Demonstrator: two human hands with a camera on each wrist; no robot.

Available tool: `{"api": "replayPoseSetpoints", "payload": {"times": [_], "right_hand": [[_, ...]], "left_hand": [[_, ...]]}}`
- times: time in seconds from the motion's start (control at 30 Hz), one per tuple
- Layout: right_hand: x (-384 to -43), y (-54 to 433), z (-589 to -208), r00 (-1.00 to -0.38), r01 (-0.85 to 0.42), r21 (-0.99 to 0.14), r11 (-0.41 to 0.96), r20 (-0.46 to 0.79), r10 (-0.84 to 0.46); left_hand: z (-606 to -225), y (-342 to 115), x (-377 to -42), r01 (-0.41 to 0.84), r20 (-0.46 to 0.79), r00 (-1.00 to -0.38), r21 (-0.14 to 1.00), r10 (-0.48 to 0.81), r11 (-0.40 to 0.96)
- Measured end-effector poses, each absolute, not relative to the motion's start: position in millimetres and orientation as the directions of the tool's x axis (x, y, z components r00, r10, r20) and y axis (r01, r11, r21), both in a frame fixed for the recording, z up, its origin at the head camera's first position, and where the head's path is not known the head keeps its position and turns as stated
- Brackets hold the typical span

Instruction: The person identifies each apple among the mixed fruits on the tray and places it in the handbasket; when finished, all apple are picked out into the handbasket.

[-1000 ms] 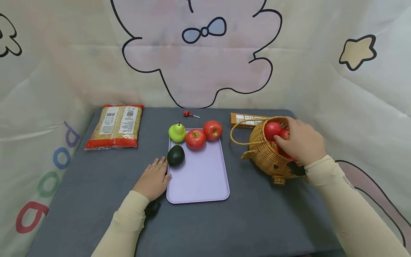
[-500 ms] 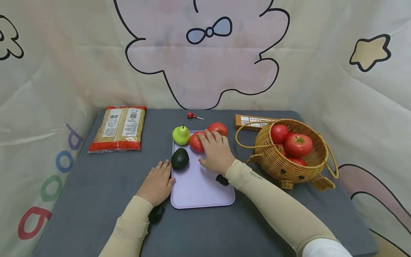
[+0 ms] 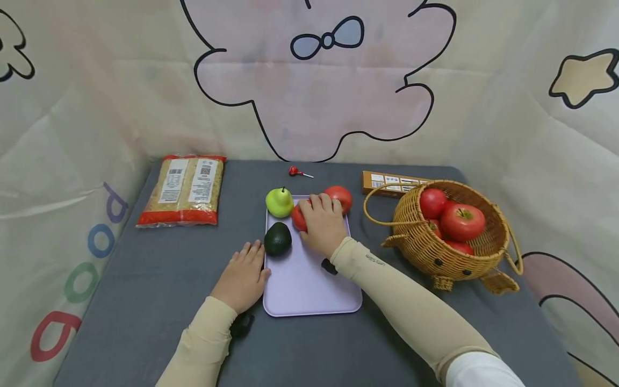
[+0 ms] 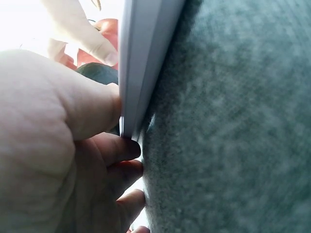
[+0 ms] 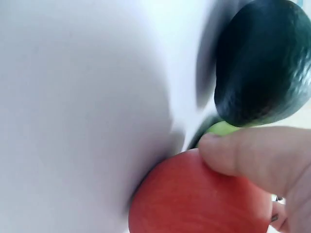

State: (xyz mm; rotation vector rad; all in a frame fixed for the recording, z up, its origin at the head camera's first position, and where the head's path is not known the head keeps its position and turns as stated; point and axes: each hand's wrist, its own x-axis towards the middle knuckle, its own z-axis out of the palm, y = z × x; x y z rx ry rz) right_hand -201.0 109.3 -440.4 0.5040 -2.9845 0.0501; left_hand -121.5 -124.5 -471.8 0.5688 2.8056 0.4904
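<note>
A lilac tray (image 3: 311, 298) lies mid-table. On it are an avocado (image 3: 278, 238), a green pear (image 3: 279, 202) and a red apple (image 3: 298, 217), mostly covered by my right hand (image 3: 325, 226). That hand grips the apple from above; the right wrist view shows the thumb (image 5: 233, 153) pressed on its side. Behind the hand, a second red apple (image 3: 340, 196) sits at the tray's far right corner. My left hand (image 3: 243, 277) rests flat beside the tray's left side, fingers extended, and its thumb (image 4: 99, 109) touches the rim.
A wicker basket (image 3: 416, 244) with several red fruits, at least one a tomato (image 3: 462, 222), stands on the right. Behind it lies a brown box (image 3: 374, 183). A red lollipop (image 3: 294, 171) lies at the back, and a bag of grain (image 3: 186, 191) at the far left.
My right hand has left the basket, swung left over the tray and taken hold of the front apple. My left hand has stayed by the tray; the head view has shifted slightly.
</note>
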Motion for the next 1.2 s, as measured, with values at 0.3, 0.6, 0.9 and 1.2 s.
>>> {"api": "replayPoseSetpoints", "payload": {"times": [0.3,0.6,0.9,1.2], "right_hand": [[-158.8,123.1,-407.2,-0.885,-0.386,-0.074,0.920,0.312,-0.346],[-111.5,192.5,-345.8,-0.812,-0.399,-0.184,0.898,0.527,-0.253],[-100.0,303.2,-321.5,-0.956,-0.022,-0.389,0.921,0.277,0.094],[-97.3,352.6,-326.3,-0.989,0.086,-0.378,0.922,0.082,0.126]], "left_hand": [[-471.7,-125.5,-120.4,0.324,-0.160,-0.898,0.389,0.410,0.862],[-472.4,-136.2,-120.9,0.325,-0.150,-0.901,0.391,0.408,0.861],[-471.8,-137.7,-119.1,0.321,-0.170,-0.894,0.407,0.416,0.855],[-470.9,-133.7,-118.0,0.336,-0.172,-0.885,0.409,0.433,0.848]]}}
